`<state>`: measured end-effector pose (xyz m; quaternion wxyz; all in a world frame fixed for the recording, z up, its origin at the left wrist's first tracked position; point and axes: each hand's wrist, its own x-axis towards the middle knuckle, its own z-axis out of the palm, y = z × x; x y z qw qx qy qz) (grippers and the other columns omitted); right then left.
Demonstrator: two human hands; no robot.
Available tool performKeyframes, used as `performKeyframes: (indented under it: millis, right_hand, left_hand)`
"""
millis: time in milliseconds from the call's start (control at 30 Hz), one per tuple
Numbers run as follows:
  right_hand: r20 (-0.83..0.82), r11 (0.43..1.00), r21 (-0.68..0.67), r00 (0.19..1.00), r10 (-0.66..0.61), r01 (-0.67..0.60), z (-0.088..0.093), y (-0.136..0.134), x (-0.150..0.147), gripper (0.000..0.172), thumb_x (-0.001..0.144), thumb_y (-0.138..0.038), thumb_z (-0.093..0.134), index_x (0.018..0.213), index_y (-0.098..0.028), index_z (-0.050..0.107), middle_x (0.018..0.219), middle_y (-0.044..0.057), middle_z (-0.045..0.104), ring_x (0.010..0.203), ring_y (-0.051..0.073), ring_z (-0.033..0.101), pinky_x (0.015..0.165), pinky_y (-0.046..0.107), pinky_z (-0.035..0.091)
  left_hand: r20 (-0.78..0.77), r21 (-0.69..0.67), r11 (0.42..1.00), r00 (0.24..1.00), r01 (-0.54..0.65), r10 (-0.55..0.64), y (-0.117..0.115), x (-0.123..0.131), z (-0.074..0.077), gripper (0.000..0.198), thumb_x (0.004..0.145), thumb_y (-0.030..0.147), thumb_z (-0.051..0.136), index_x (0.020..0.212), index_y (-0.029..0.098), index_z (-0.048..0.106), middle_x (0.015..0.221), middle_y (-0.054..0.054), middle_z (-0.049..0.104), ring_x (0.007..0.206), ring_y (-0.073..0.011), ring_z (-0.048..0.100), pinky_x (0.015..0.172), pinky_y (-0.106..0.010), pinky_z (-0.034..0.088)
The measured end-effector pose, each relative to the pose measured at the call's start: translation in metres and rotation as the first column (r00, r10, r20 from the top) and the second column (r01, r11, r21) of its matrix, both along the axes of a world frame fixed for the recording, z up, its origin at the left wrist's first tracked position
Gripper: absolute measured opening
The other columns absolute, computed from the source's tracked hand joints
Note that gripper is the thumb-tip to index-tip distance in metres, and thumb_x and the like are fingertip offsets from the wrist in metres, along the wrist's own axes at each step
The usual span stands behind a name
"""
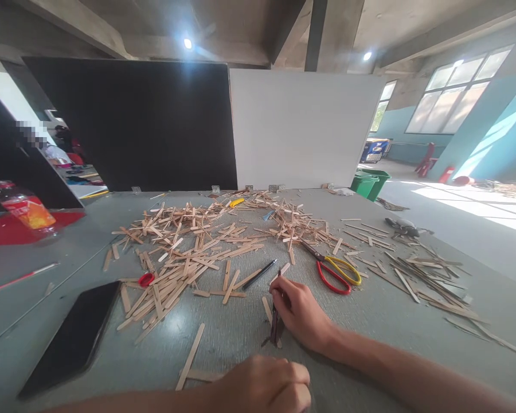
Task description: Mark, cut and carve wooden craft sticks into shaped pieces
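Note:
My right hand (303, 312) is closed around a dark, slim tool (275, 327), held nearly upright with its lower end at the table. I cannot tell its exact kind. A pale craft stick (266, 308) lies just beside the tool. My left hand (266, 383) is at the bottom edge, its fingers curled; whatever they may hold is hidden. Left of it, another craft stick (191, 355) slants across the table. A black pen (260, 274) lies beyond my right hand. Scissors (335, 272) with one red and one yellow handle rest to its right.
Many loose craft sticks (176, 287) are heaped across the table's middle. A black phone (71, 338) lies at left, near a drink bottle (28, 211). Thin strips (434, 281) are scattered at right. Upright black (155, 126) and white (301, 126) panels stand along the far edge.

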<state>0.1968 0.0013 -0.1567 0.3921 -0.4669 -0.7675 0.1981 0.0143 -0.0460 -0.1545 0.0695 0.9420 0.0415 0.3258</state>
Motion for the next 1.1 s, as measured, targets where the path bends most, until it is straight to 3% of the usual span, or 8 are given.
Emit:
performKeyframes:
  millis: [167, 367, 867, 1100]
  right_hand:
    - [0.005, 1.000, 0.000, 1.000, -0.002, 0.002, -0.003, 0.000, 0.000, 0.015, 0.102, -0.017, 0.046, 0.094, -0.022, 0.058, 0.075, -0.002, 0.061, 0.064, 0.015, 0.053, 0.062, 0.027, 0.038]
    - [0.022, 1.000, -0.002, 1.000, 0.002, -0.002, -0.003, -0.001, 0.001, 0.016, 0.101, -0.017, 0.046, 0.094, -0.022, 0.059, 0.074, -0.001, 0.061, 0.064, 0.016, 0.053, 0.062, 0.027, 0.039]
    - [0.070, 1.000, -0.007, 0.998, 0.000, 0.000, -0.001, 0.000, 0.000, 0.017, 0.101, -0.018, 0.046, 0.091, -0.022, 0.059, 0.074, -0.001, 0.063, 0.063, 0.015, 0.053, 0.061, 0.027, 0.039]
    - [0.083, 1.000, 0.000, 0.997, -0.004, 0.004, -0.001, -0.001, 0.000, 0.017, 0.101, -0.018, 0.047, 0.091, -0.022, 0.060, 0.072, -0.001, 0.063, 0.061, 0.015, 0.053, 0.060, 0.027, 0.038]
  left_hand:
    - [-0.054, 0.044, 0.999, 0.998, -0.018, 0.020, 0.000, 0.000, -0.004, 0.016, 0.107, 0.017, 0.038, 0.107, 0.015, 0.054, 0.098, -0.007, 0.073, 0.070, -0.0148, 0.067, 0.065, -0.026, 0.057]
    - [-0.057, 0.041, 0.999, 0.998, -0.016, 0.019, 0.000, 0.000, 0.007, 0.018, 0.104, 0.011, 0.039, 0.109, 0.012, 0.056, 0.102, -0.010, 0.075, 0.076, -0.0155, 0.071, 0.071, -0.026, 0.060]
    - [-0.073, 0.043, 0.999, 0.997, -0.019, 0.022, -0.001, 0.001, 0.008, 0.019, 0.098, 0.006, 0.043, 0.112, 0.011, 0.054, 0.101, -0.011, 0.075, 0.077, -0.0167, 0.071, 0.071, -0.028, 0.063]
    - [-0.106, 0.040, 0.999, 0.994, -0.011, 0.015, -0.001, 0.001, 0.009, 0.026, 0.100, 0.008, 0.043, 0.124, 0.008, 0.053, 0.106, -0.011, 0.075, 0.082, -0.0174, 0.072, 0.073, -0.029, 0.062]
